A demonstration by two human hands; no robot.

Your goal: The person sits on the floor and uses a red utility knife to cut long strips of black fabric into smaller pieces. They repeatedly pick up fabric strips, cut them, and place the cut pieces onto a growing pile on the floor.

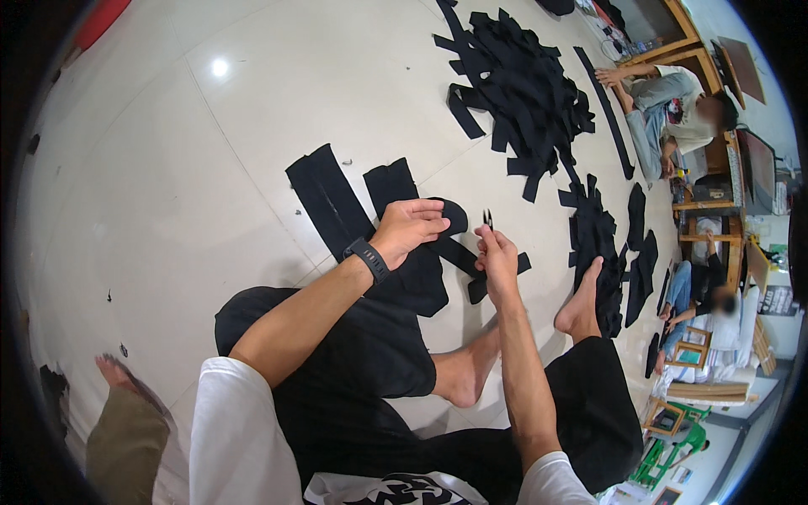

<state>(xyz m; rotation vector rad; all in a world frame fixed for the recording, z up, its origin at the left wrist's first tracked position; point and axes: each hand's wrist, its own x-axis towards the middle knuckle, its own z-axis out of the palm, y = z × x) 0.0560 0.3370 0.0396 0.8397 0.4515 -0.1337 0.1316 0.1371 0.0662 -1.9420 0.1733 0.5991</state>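
My left hand (410, 231), with a dark watch on its wrist, pinches a black fabric strip (455, 216); its rounded end shows beyond my fingertips. A little to the right, my right hand (497, 259) is closed around small thread snips (487, 219), whose two dark points stick up past my fingers. The points are apart from the cloth. Below and left of my left hand, more black fabric pieces (318, 181) lie on the floor, one with a seam along its length. Another black strip (390, 178) lies just behind my left hand.
A large heap of black strips (530, 93) lies at the far right, with a smaller pile (594, 244) by my right foot. Other people sit along the right side near wooden shelves (665, 50). At lower left is someone's leg (126, 429). Small scraps dot the tiled floor (168, 185).
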